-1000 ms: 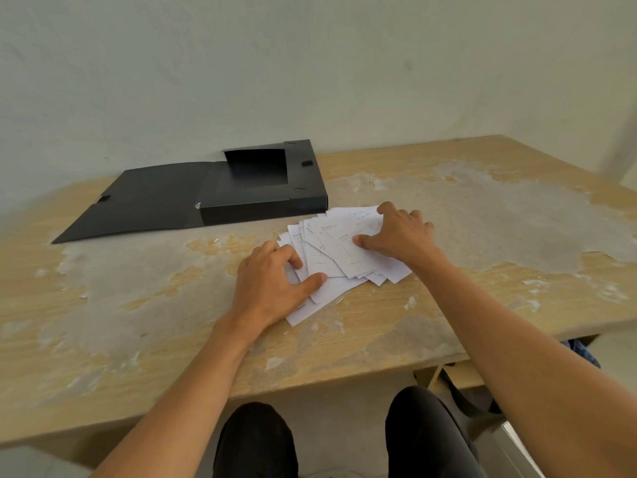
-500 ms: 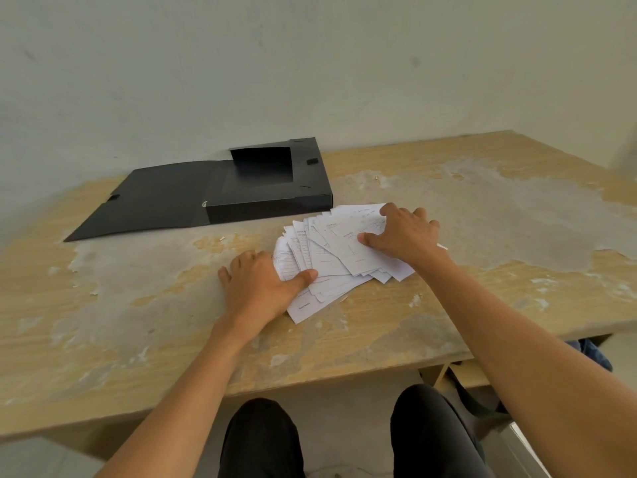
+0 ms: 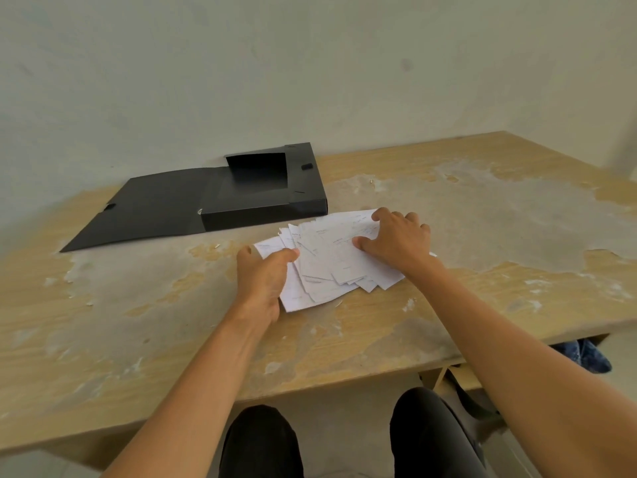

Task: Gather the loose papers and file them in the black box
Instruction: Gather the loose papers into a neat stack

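A fanned heap of white printed papers [image 3: 327, 263] lies on the worn wooden table [image 3: 482, 277], just in front of the black box [image 3: 269, 198]. The box lies open, its lid flap [image 3: 144, 208] spread flat to the left. My left hand [image 3: 263, 281] grips the heap's left edge, thumb on top and fingers tucked beneath the sheets. My right hand [image 3: 396, 241] presses on the right side of the heap, fingers curled over its far edge and thumb flat on the paper.
The table's back edge meets a pale wall. Its top is patchy with peeled veneer. Below the front edge are my knees in black trousers [image 3: 262, 443] and a blue item [image 3: 586, 355] on the floor at the right.
My left hand slid off the top of the heap to its left edge and took hold of the sheets. The papers have bunched closer together. My right hand stayed on them.
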The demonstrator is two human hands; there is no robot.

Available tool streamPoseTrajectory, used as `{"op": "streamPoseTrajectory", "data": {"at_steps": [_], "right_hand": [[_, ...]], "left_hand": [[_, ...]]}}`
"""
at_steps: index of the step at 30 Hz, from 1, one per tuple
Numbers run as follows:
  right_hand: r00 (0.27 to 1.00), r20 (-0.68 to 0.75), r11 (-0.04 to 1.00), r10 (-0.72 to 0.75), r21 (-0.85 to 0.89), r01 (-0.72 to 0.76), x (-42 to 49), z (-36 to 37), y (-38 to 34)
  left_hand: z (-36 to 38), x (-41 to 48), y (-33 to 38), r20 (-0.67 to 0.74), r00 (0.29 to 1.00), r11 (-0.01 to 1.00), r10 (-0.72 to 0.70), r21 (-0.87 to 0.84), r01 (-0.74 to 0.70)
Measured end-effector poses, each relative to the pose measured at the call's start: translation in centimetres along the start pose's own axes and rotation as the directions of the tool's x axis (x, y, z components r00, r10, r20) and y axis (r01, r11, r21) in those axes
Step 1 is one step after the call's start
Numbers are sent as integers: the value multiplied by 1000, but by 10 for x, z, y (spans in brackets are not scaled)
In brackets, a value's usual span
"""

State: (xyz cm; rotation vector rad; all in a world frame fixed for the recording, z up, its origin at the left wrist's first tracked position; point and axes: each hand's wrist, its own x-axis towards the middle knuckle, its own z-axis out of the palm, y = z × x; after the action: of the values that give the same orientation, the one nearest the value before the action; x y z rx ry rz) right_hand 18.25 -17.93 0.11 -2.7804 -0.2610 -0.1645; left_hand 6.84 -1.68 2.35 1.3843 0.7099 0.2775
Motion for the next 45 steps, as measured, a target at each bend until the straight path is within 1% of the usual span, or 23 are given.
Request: {"op": "streamPoseTrajectory", "data": {"at_steps": [3, 5, 10, 14, 17, 19, 21, 23, 25, 26, 28, 31, 33, 34, 36, 37, 39, 42, 45], "right_hand": [[999, 0, 998, -50, 49, 50, -1, 2, -3], [999, -5, 997, -54, 63, 54, -2, 2, -3], [993, -25, 989, -115, 93, 117, -4, 5, -8], [990, -62, 980, -124, 146, 132, -6, 10, -12], [989, -57, 972, -138, 186, 147, -7, 12, -15], [991, -52, 965, -127, 226, 135, -6, 13, -16], [996, -67, 969, -54, 236, 68, -5, 12, -15], [997, -74, 977, 21, 211, -5, -4, 11, -15], [999, -38, 977, 18, 214, -9, -4, 10, -17], [1000, -18, 963, 9, 268, -4, -3, 10, -17], [1000, -5, 903, 26, 430, -21, -1, 11, -16], [986, -30, 784, 162, 611, -110, -1, 8, -14], [980, 45, 679, 195, 715, -168, 0, 2, -14], [981, 104, 607, 164, 773, -183, -1, -2, -14], [979, 200, 459, 50, 865, -200, -1, -11, -16], [977, 212, 424, 0, 885, -192, -2, -13, -17], [977, 204, 397, -60, 903, -164, -4, -16, -18], [977, 188, 357, -99, 923, -142, -4, -15, -18], [977, 184, 342, -110, 930, -137, -3, -15, -17]], "left_hand": [[4, -2, -2, -1, 1000, 1000, 3, 2, -3], [6, 0, -3, -2, 1000, 1000, 14, 11, -14], [9, 1, -2, 57, 998, 999, 11, 51, -14], [10, 3, -1, 104, 995, 998, 1, 58, -7], [9, 6, -2, 133, 991, 999, -5, 52, -2], [8, 7, -3, 146, 989, 999, -19, 53, 12], [6, 9, -3, 147, 988, 998, -39, 48, 33], [5, 11, -3, 158, 986, 998, -58, 37, 53], [4, 11, -3, 183, 980, 997, -76, 26, 73], [3, 11, -2, 197, 977, 997, -79, 14, 78], [2, 11, -2, 226, 970, 996, -83, -6, 87], [-1, 12, -3, 257, 964, 995, -73, -40, 86], [-2, 13, -4, 265, 963, 995, -56, -60, 74], [-3, 13, -4, 273, 961, 996, -44, -67, 64], [-2, 11, -4, 301, 953, 996, -15, -78, 40], [-2, 10, -4, 318, 948, 996, 4, -82, 23], [0, 6, -3, 339, 940, 996, 47, -85, -19], [4, 3, -1, 315, 945, 994, 86, -96, -58], [7, 1, 3, 306, 949, 987, 79, -156, -32]]}}
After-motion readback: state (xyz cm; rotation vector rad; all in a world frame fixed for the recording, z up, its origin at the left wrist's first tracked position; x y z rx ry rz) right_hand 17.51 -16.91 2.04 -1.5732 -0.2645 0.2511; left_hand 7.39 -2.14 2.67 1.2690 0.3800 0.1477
